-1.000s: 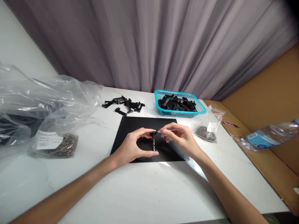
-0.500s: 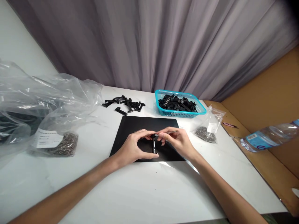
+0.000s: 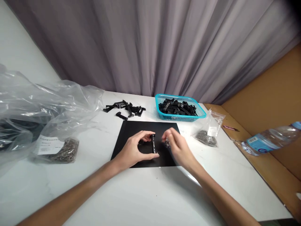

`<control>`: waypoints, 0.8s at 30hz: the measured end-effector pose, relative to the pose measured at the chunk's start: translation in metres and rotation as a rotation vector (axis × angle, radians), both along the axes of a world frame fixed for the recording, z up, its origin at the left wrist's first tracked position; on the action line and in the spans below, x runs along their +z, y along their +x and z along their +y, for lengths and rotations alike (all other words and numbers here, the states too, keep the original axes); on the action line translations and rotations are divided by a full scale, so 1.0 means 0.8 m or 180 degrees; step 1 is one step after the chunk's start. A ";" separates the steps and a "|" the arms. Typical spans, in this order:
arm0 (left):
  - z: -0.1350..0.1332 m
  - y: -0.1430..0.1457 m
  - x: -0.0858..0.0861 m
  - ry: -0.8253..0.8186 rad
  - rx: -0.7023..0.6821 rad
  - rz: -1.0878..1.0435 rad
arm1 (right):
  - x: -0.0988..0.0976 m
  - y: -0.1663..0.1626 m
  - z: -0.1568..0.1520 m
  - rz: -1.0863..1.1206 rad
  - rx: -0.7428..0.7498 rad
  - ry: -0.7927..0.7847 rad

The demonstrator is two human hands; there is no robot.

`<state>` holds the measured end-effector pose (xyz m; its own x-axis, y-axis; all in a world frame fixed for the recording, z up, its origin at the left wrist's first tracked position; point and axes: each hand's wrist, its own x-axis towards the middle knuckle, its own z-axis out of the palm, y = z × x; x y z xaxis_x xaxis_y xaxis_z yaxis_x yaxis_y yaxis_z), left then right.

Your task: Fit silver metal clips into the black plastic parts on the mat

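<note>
A black part (image 3: 153, 144) is being held above the middle of the black mat (image 3: 125, 133), long side running away from the near edge of the tabletop (image 3: 150, 197). It is being gripped end to end by the left hand (image 3: 129, 150), thumb on the near end, fingertips on the far end, palm arched wide; apparently the span is being used so the side facing right is being left unblocked. The right hand (image 3: 178, 146) is being carried just beside it, fingers curled nearly closed; blurred, so whether anything is being held can't be told. Small metal bits (image 3: 167, 143) are being partly hidden by its fingers, seemingly lying on the mat, probably being kept there for short reach. Loose black parts (image 3: 121, 116) are being kept beyond the mat's far left corner; more are being contained by the blue basket (image 3: 180, 118) beyond its far right corner, likely to leave the mat uncluttered. Bagged metal pieces (image 3: 207, 138) are being parked near the tabletop's right edge, presumably as stock within reach.
</note>
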<state>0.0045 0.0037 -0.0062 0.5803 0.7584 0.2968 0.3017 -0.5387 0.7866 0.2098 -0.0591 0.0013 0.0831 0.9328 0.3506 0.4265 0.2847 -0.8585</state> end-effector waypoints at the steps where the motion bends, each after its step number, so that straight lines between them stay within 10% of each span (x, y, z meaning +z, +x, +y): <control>1: 0.001 -0.001 -0.001 0.0103 0.0098 0.0041 | -0.003 -0.007 -0.003 -0.0120 0.0089 -0.0167; 7: 0.014 -0.014 -0.001 0.0359 0.0380 0.0272 | -0.018 -0.027 0.007 -0.0247 0.0211 -0.0333; 15: 0.112 -0.079 -0.008 0.1741 0.1304 0.1237 | 0.027 0.074 0.115 -0.2507 -0.1652 0.1028; 24: 0.129 -0.096 -0.023 0.1919 0.1260 0.1511 | 0.037 0.081 0.118 -0.2562 -0.1370 0.1113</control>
<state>-0.0725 0.1066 -0.0250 0.4712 0.7220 0.5066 0.7797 -0.6095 0.1434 0.2745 0.0353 0.0307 0.0068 0.7114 0.7028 0.9753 0.1506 -0.1618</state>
